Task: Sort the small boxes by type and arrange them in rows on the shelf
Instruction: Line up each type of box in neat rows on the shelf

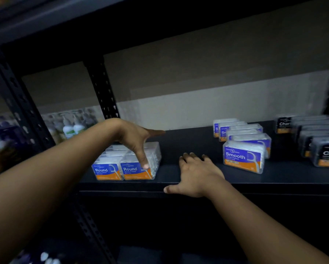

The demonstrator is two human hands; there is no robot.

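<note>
On the dark shelf (pixel 194 145), clear boxes labelled "Round" (pixel 110 168) stand in two rows at the left. My left hand (pixel 137 140) reaches over them, thumb on the front of the right-hand box (pixel 135 171), fingers stretched toward the back. My right hand (pixel 196 174) lies flat on the shelf's front edge, holding nothing. A row of "Smooth" boxes (pixel 243 157) runs front to back at the right. Further right stands a row of black boxes (pixel 325 153), their labels partly cut off.
A perforated black upright (pixel 102 88) stands behind the "Round" boxes, another (pixel 18 103) nearer at the left. Pump bottles (pixel 72 126) fill the neighbouring bay. A shelf board hangs overhead. Bare shelf lies between the "Round" and "Smooth" rows.
</note>
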